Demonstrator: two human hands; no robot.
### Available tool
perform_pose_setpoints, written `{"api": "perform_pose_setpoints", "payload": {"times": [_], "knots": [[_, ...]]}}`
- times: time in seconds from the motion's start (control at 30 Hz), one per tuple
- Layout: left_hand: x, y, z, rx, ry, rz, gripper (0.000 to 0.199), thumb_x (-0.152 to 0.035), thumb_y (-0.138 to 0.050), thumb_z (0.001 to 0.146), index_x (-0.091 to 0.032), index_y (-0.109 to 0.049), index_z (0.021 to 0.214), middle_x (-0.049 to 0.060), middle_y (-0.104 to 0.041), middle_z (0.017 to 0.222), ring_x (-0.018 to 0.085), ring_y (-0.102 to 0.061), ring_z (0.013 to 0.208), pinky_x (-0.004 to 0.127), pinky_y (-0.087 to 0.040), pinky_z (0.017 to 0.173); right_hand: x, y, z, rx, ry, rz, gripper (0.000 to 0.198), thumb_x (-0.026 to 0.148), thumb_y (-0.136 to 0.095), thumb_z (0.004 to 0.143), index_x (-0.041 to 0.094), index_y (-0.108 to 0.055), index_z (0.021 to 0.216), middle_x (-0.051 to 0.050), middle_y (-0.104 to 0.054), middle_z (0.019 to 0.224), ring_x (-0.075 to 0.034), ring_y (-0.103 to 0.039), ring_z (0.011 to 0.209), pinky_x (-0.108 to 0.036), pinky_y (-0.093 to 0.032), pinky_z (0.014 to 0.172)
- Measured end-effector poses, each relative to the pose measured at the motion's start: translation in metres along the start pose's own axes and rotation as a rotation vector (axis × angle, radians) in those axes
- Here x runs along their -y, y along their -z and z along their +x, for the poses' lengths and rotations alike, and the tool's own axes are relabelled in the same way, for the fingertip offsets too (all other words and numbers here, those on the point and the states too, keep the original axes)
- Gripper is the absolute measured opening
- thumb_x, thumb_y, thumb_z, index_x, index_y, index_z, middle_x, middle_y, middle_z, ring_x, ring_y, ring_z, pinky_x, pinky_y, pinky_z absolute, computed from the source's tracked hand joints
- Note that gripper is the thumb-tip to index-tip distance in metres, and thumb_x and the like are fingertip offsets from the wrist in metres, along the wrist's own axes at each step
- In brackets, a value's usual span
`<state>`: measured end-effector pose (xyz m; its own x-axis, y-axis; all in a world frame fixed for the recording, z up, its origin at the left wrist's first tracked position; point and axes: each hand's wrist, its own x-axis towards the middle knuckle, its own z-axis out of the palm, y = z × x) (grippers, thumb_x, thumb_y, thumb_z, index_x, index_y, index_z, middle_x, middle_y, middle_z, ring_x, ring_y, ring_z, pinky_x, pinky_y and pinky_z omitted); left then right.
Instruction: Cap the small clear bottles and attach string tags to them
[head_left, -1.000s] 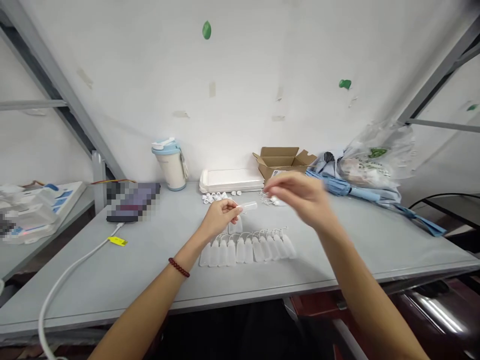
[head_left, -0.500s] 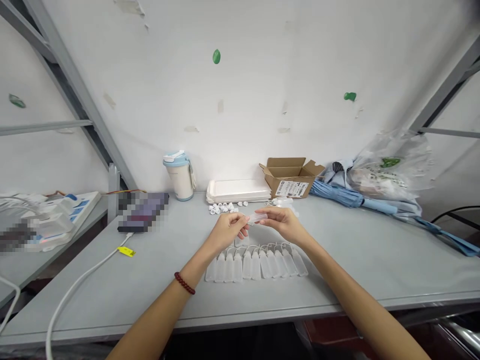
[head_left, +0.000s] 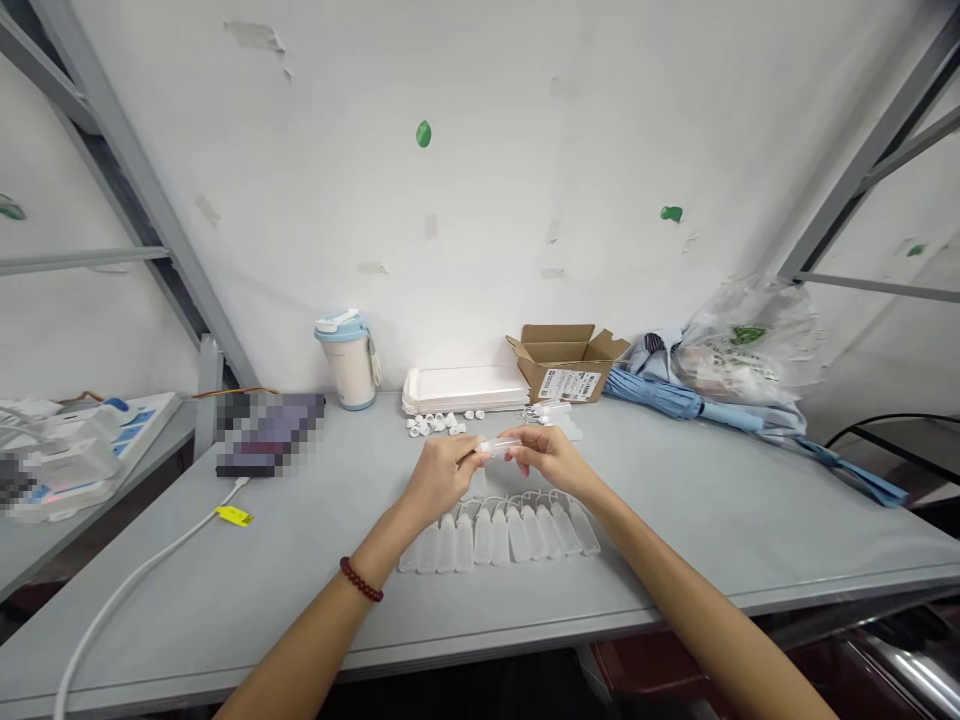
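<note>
A small translucent plastic bottle point(head_left: 501, 446) is held sideways between my two hands above the table. My left hand point(head_left: 444, 474) pinches its left end, where a bit of white shows at the fingertips. The fingers of my right hand point(head_left: 549, 456) close round the other end. Just below, a row of similar flat translucent bottles point(head_left: 523, 535) lies side by side, with thin white loops at their tops. Part of this row is behind my left hand and wrist. Small white caps point(head_left: 437, 425) are scattered beyond my left hand.
Stacked white trays point(head_left: 465, 388) and an open cardboard box point(head_left: 568, 372) stand by the wall, with more translucent pieces point(head_left: 555, 412) before the box. A tumbler point(head_left: 349, 362) and a phone point(head_left: 281, 435) with a cable are leftward. A folded blue umbrella point(head_left: 660, 395) and plastic bag point(head_left: 742, 355) lie right.
The view has shifted slightly. My left fingers have closed more tightly together at the bottle's left end, and the bottle now lies more level. The row of bottles stays put.
</note>
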<state>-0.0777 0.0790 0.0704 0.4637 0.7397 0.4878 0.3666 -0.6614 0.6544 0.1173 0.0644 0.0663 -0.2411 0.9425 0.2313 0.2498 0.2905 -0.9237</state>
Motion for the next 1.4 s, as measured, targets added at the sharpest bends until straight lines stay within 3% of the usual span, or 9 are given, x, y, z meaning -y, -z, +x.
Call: {"api": "perform_pose_setpoints", "payload": {"times": [0.13,0.23,0.33,0.6,0.77,0.9,1.1,1.23,1.4], "knots": [[0.003,-0.002,0.000,-0.038,-0.019,-0.022,0.017,-0.025,-0.053,0.081,-0.020,-0.065,0.071,0.002,-0.063,0.065,0.016,-0.056,0.063,0.027,-0.044,0.066,-0.001,0.000,0.002,0.017,-0.026,0.080,0.029,0.040,-0.058,0.076,0.014,-0.067,0.084,0.001,-0.056,0.062,-0.008,-0.045,0.045,-0.025,-0.037,0.051],[0.006,-0.005,0.001,-0.006,0.146,-0.223,0.019,-0.033,-0.055,0.080,-0.018,-0.066,0.079,0.004,-0.067,0.074,0.017,-0.062,0.068,0.027,-0.049,0.066,-0.003,-0.002,0.003,-0.002,-0.008,0.129,0.030,0.040,-0.059,0.075,0.014,-0.068,0.087,0.000,-0.057,0.063,-0.009,-0.046,0.047,-0.026,-0.039,0.052],[0.009,-0.007,0.002,0.029,0.302,-0.384,0.032,-0.043,-0.052,0.082,-0.015,-0.064,0.075,0.006,-0.066,0.072,0.017,-0.064,0.064,0.027,-0.052,0.059,-0.004,-0.004,0.004,-0.027,0.018,0.124,0.029,0.037,-0.064,0.071,0.015,-0.069,0.090,0.000,-0.057,0.061,-0.011,-0.050,0.053,-0.026,-0.042,0.054],[0.004,-0.004,0.006,-0.021,0.498,-0.574,0.029,-0.037,-0.054,0.078,-0.012,-0.062,0.067,0.003,-0.062,0.061,0.012,-0.060,0.052,0.023,-0.050,0.049,-0.005,-0.003,0.005,-0.133,0.020,0.141,0.024,0.028,-0.072,0.062,0.020,-0.073,0.085,0.000,-0.060,0.069,-0.012,-0.051,0.061,-0.027,-0.046,0.057],[0.002,-0.002,0.005,0.141,0.416,-0.515,0.043,-0.051,-0.051,0.080,-0.013,-0.059,0.062,0.004,-0.061,0.061,0.012,-0.059,0.051,0.023,-0.048,0.049,-0.005,-0.002,0.004,-0.137,0.014,0.127,0.024,0.027,-0.073,0.062,0.021,-0.074,0.084,-0.001,-0.063,0.074,-0.012,-0.052,0.063,-0.027,-0.046,0.057],[0.004,-0.004,0.004,0.146,0.400,-0.501,0.046,-0.056,-0.050,0.080,-0.013,-0.057,0.063,0.002,-0.059,0.057,0.012,-0.058,0.048,0.022,-0.046,0.048,-0.006,-0.004,0.005,-0.110,0.022,0.122,0.026,0.031,-0.071,0.064,0.019,-0.074,0.087,-0.001,-0.061,0.068,-0.013,-0.052,0.062,-0.026,-0.045,0.055],[0.002,-0.003,0.005,0.124,0.461,-0.558,0.039,-0.046,-0.048,0.082,-0.013,-0.058,0.064,0.003,-0.059,0.061,0.011,-0.057,0.048,0.023,-0.046,0.049,-0.003,-0.004,0.005,-0.118,0.016,0.125,0.026,0.031,-0.069,0.065,0.019,-0.073,0.088,0.002,-0.055,0.059,-0.011,-0.049,0.057,-0.026,-0.044,0.053],[-0.001,0.002,0.005,0.161,0.417,-0.553,0.031,-0.036,-0.047,0.081,-0.013,-0.061,0.066,0.005,-0.062,0.069,0.012,-0.058,0.055,0.023,-0.046,0.049,-0.001,-0.003,0.004,-0.161,0.014,0.136,0.023,0.028,-0.071,0.063,0.019,-0.073,0.085,0.003,-0.054,0.060,-0.010,-0.048,0.056,-0.025,-0.044,0.053],[-0.005,0.004,0.004,0.209,0.380,-0.476,0.025,-0.035,-0.053,0.079,-0.014,-0.062,0.068,0.003,-0.060,0.063,0.012,-0.057,0.057,0.022,-0.047,0.051,-0.001,-0.003,0.005,-0.177,0.017,0.180,0.022,0.025,-0.073,0.060,0.020,-0.073,0.082,0.002,-0.058,0.062,-0.010,-0.049,0.055,-0.025,-0.044,0.053]]}}
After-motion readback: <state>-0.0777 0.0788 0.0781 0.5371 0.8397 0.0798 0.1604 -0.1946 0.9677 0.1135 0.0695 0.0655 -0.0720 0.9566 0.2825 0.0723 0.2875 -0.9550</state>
